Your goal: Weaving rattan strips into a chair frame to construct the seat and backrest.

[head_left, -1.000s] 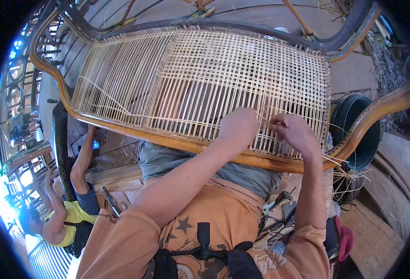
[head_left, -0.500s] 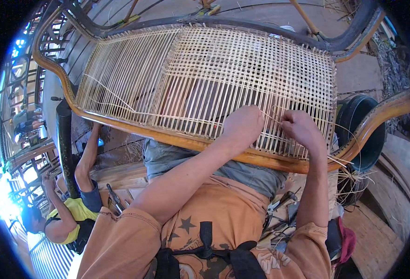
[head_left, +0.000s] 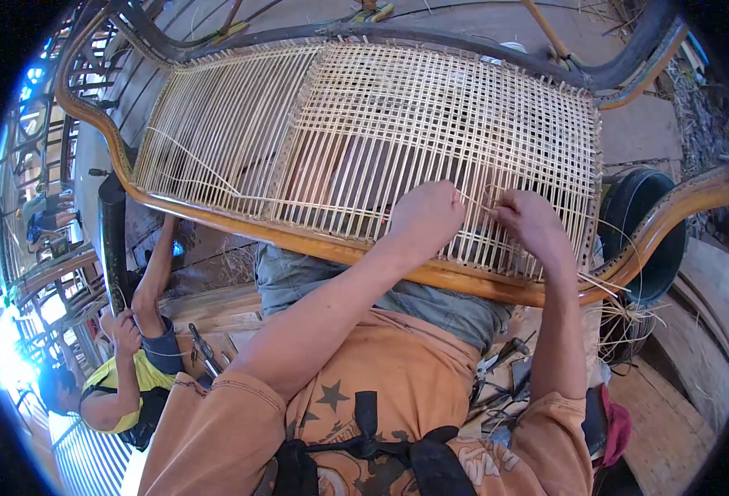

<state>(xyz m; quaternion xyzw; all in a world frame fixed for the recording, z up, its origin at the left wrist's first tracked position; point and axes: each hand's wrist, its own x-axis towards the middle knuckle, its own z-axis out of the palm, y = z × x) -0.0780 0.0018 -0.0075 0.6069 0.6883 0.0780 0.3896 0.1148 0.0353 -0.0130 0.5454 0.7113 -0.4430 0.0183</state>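
Note:
A curved wooden furniture frame [head_left: 215, 221] lies across my lap, with a pale woven cane panel [head_left: 430, 91] strung inside it. The weave is a tight grid on the far and right parts; the left section has strands running mostly one way. My left hand [head_left: 426, 217] is closed in a fist over the near part of the panel, gripping a thin cane strand [head_left: 477, 204]. Just to its right, my right hand [head_left: 533, 225] pinches the same strand with thumb and forefinger. A loose strand [head_left: 192, 155] bends across the left section.
A dark green bucket [head_left: 658, 281] stands at the right, with loose cane ends [head_left: 629, 318] by it. Pliers and other tools [head_left: 497, 364] lie near my right elbow. A person in a yellow top [head_left: 120, 388] sits at the lower left beside a dark post [head_left: 113, 240].
My hands have shifted slightly, the left a little up and left, both staying closed on the strand. The other person's hand has moved lower, toward the knee.

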